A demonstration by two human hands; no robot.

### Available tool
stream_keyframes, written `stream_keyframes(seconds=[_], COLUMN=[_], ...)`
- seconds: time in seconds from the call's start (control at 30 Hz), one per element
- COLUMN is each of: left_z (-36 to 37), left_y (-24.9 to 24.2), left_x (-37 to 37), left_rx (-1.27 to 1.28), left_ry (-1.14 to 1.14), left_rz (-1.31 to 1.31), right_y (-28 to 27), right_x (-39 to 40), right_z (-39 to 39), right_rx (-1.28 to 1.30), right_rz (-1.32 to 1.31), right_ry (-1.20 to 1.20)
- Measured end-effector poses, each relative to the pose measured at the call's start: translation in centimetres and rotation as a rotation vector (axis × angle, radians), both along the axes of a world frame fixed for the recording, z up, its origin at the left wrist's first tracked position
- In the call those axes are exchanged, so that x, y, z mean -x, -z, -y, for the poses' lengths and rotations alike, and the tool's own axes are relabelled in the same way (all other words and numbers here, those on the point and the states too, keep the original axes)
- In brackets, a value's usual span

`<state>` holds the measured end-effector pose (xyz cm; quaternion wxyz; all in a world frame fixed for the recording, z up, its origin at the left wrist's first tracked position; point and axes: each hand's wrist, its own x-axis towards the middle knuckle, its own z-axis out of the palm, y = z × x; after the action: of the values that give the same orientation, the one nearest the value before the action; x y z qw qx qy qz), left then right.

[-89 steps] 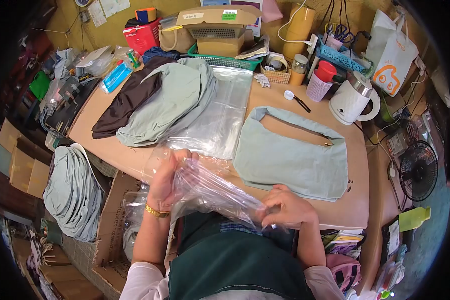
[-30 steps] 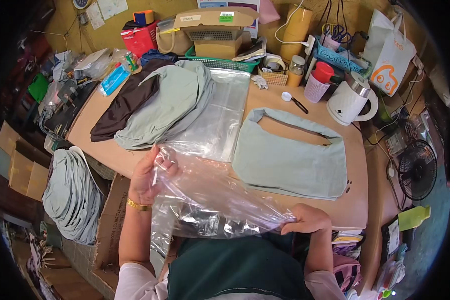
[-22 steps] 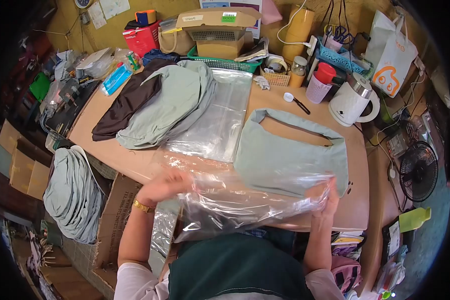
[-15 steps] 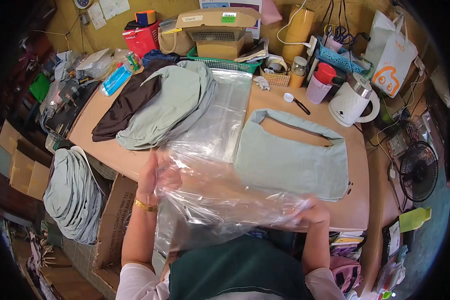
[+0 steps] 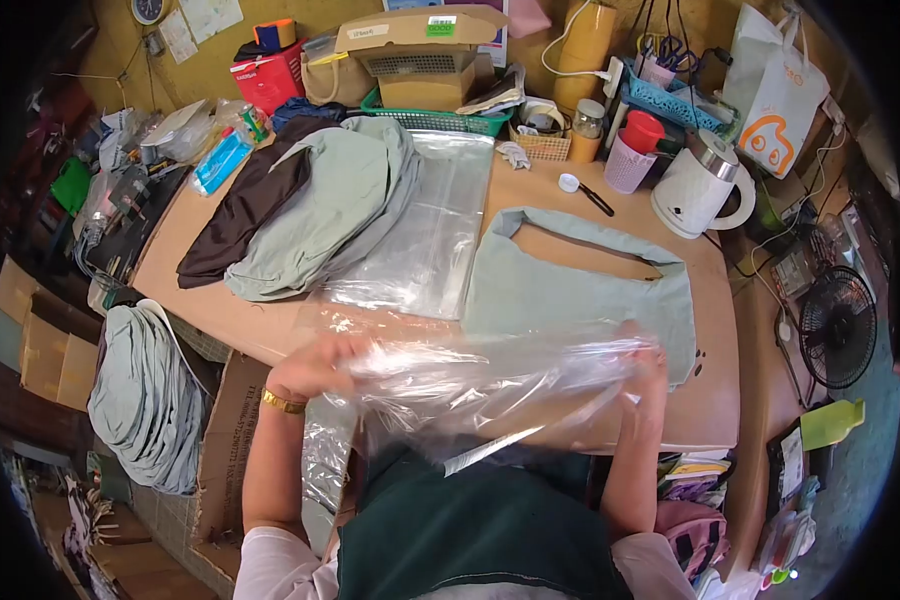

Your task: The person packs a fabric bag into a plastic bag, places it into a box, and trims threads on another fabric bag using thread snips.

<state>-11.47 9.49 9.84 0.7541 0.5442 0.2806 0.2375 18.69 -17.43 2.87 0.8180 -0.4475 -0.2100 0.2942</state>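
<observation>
A clear plastic bag stretches between my two hands above the table's near edge, its film creased and shiny. My left hand, with a gold bracelet at the wrist, is closed on the bag's left end. At the other end, my right hand grips the film, its fingers slightly blurred. Behind the bag lies a flat pale green cloth bag with a wide strap, partly covered by the plastic. Further left, a stack of clear plastic bags sits beside heaped pale green cloth and dark brown cloth.
At the back right stand a white kettle, a pink cup and a black-handled tool. A green basket holds cardboard boxes. More folded cloth is piled at the left, near an open carton. A black fan stands right.
Both hands have shifted: the right one rose, while the left moved slightly lower. The plastic bag moved up with them and hangs differently, uncovering more of the apron.
</observation>
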Motion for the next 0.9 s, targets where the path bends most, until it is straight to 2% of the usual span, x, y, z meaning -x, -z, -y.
stream_keyframes(seconds=[0.03,0.07,0.1,0.13,0.17,0.2,0.23,0.27,0.3,0.33,0.37,0.4,0.43,0.47,0.5,0.53,0.57,0.6,0.63,0.67,0.7,0.73,0.77,0.8,0.87,0.9], left_z=[-0.8,-1.4,-1.4,-1.8,-2.4,-2.7,-2.0,-2.2,-2.6,-3.0,-3.7,-3.4,-2.8,-2.5,-2.3,-2.6,-3.1,-3.8,-4.3,-4.5,-3.6,-2.5,-1.2,-1.8,-3.6,-2.0], left_y=[1.0,1.5,0.4,1.0,2.2,2.9,1.6,1.6,1.8,2.1,2.6,1.8,0.3,-0.5,-0.1,0.4,0.8,1.4,1.9,2.3,1.3,0.2,-1.1,-0.4,1.3,-0.5], left_x=[-0.1,-0.3,-0.5,-0.5,-0.6,-0.5,-1.6,-1.7,-1.6,-1.4,-0.6,-0.5,-0.3,-0.2,-0.8,-0.5,0.3,1.2,1.7,1.7,0.9,0.1,-0.7,-0.4,0.6,1.1], left_rx=[-0.24,-0.483,-0.546,-0.548,-0.301,-0.048,0.034,0.035,0.361,0.691,0.638,0.643,0.099,-0.45,-0.443,-0.442,-0.343,-0.246,-0.142,-0.141,-0.065,0.012,-0.021,-0.019,0.204,0.479], left_ry=[0.464,0.93,0.816,0.821,0.441,0.056,-0.061,-0.059,0.189,0.44,0.512,0.512,0.715,0.869,1.029,1.033,0.827,0.62,0.363,0.366,0.132,-0.105,-0.166,-0.166,0.425,0.321], left_rz=[-0.103,-0.202,-0.391,-0.391,-0.11,0.161,0.282,0.28,0.482,0.676,0.646,0.643,0.295,-0.07,-0.166,-0.166,-0.241,-0.312,-0.188,-0.189,0.02,0.229,0.229,0.228,0.661,0.521], right_y=[0.3,0.4,0.7,1.7,3.1,2.9,2.0,0.8,-0.2,0.4,1.4,1.8,2.0,2.0,1.9,2.2,2.6,3.4,4.2,5.8,6.0,6.2,5.3,4.1,2.0,1.9], right_x=[0.3,0.7,0.9,0.0,-1.5,-1.5,-1.0,-0.1,0.6,0.4,-0.1,-0.2,-0.3,-0.7,-0.8,-0.8,-0.8,-0.8,-0.8,-0.6,-0.4,-0.2,0.1,0.6,1.3,1.4], right_z=[-0.2,-0.7,-1.0,-0.4,0.9,1.0,0.9,0.2,-0.3,0.2,1.1,1.3,1.5,0.9,0.5,0.5,0.4,0.5,0.6,1.3,1.7,2.0,2.1,2.3,2.7,2.8], right_rx=[0.002,-0.075,-0.154,-0.155,0.021,0.114,0.2,0.289,0.374,0.374,0.268,0.222,0.167,-0.088,-0.345,-0.344,-0.463,-0.528,-0.583,-0.152,0.065,0.278,0.275,0.273,0.268,0.183], right_rz=[-0.004,-0.191,-0.374,-0.374,-0.218,-0.154,-0.058,0.245,0.556,0.552,0.384,0.285,0.206,-0.045,-0.292,-0.293,-0.376,-0.415,-0.454,-0.293,-0.206,-0.128,-0.105,-0.084,-0.044,-0.099], right_ry=[0.006,0.086,0.163,0.168,-0.221,-0.412,-0.605,-0.845,-1.075,-1.074,-0.688,-0.495,-0.301,-0.241,-0.174,-0.17,-0.392,-0.502,-0.614,-0.62,-0.601,-0.602,-0.613,-0.624,-0.648,-0.529])
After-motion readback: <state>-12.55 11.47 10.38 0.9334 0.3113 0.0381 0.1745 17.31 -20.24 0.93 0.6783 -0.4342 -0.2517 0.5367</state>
